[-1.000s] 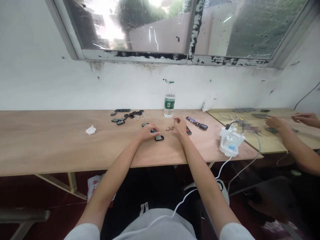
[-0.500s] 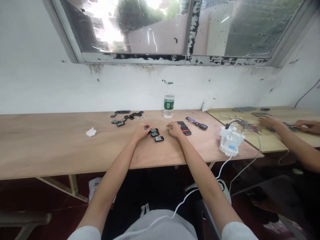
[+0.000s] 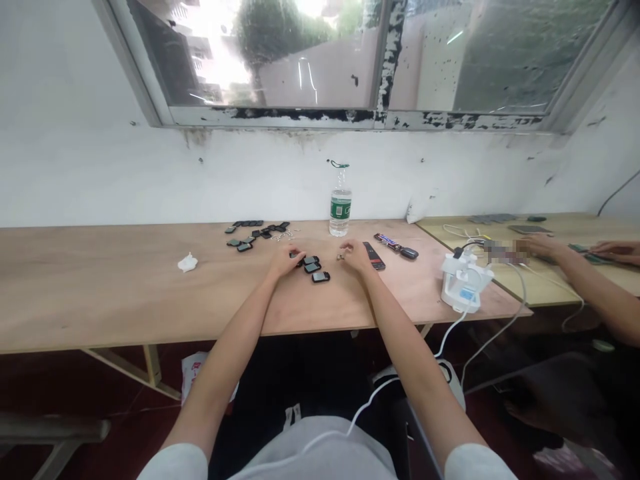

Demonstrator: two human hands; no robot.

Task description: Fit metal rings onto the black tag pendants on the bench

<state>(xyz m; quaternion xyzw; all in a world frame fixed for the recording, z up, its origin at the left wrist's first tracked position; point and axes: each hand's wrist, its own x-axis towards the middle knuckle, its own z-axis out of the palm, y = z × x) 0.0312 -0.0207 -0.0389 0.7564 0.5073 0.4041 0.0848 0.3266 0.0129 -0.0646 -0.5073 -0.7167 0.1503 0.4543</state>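
On the wooden table, my left hand [image 3: 286, 260] has its fingers closed at the edge of a small black-framed piece with a grey face, mostly hidden by the fingers. Right beside it lie more black-framed grey pieces [image 3: 313, 267], with one [image 3: 321, 277] closest to me. My right hand [image 3: 356, 256] is bent down to the tabletop, its fingertips pinched around something small and silvery, too small to name. Just behind that hand lies a phone [image 3: 374, 256], partly covered by it. Farther back, small pale bits [image 3: 285, 235] are scattered.
More black-framed pieces [image 3: 245, 246] lie at the back left, near a crumpled white tissue [image 3: 187, 263]. A water bottle [image 3: 340, 212] stands by the wall. To the right are a wrapped bar [image 3: 388, 242], a black fob [image 3: 409, 253] and a white device [image 3: 461, 283] with cables. Another person's arm [image 3: 585, 283] reaches across.
My right hand has drawn its fingers in, and a small silvery thing now shows at the fingertips. My left hand stays by the black-framed pieces. The view has shifted slightly.
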